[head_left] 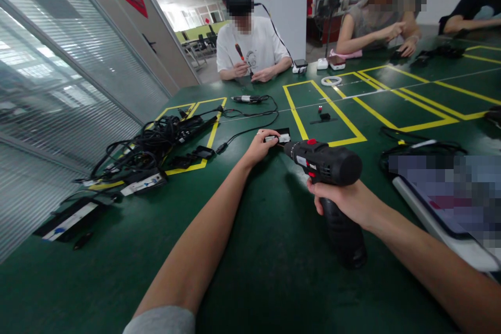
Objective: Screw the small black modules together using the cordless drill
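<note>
My right hand is wrapped round the grip of a black cordless drill with red buttons. The drill points left and away from me, its tip at the near edge of a small black box with a white part inside. My left hand is closed on the left side of that box, fingers over its top, holding it against the green table. Whether the bit touches a screw cannot be made out.
Tangled black cables and black adapters lie on the left. A tablet-like device is at the right. Beyond the box lie a small black piece and a white tape ring. Across the table a person holds a screwdriver.
</note>
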Demonstrator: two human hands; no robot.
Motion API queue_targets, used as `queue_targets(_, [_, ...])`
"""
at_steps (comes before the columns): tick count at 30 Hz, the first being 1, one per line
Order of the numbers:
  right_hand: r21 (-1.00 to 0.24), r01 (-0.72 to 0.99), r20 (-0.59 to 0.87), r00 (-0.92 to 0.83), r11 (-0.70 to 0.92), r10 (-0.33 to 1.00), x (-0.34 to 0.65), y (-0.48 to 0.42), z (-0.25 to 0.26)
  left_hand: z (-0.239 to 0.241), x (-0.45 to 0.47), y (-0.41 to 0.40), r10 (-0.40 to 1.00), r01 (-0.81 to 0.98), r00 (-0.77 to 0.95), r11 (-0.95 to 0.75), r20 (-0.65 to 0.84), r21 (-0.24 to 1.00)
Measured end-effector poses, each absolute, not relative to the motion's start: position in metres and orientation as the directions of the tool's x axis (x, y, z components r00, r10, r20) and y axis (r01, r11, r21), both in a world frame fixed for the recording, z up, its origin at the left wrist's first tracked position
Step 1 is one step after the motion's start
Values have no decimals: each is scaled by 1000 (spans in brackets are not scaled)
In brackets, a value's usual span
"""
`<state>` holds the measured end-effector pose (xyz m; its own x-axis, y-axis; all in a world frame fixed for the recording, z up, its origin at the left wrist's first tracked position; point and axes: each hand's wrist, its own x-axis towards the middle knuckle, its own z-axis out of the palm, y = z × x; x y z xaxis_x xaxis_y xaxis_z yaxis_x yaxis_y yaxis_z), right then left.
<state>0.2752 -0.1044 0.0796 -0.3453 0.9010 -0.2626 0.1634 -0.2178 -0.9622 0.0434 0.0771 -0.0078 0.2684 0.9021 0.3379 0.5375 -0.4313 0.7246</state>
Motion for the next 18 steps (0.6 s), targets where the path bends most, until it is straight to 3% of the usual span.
queue_targets(11, [-963,198,-246,-352,-185,903,273,-105,81,-8,42,77,897,522,279,-442,344,729])
queue_targets(18, [-974,164,-216,-455,-157,864,277,-103,82,-5,44,74,900,542,279,-435,334,719])
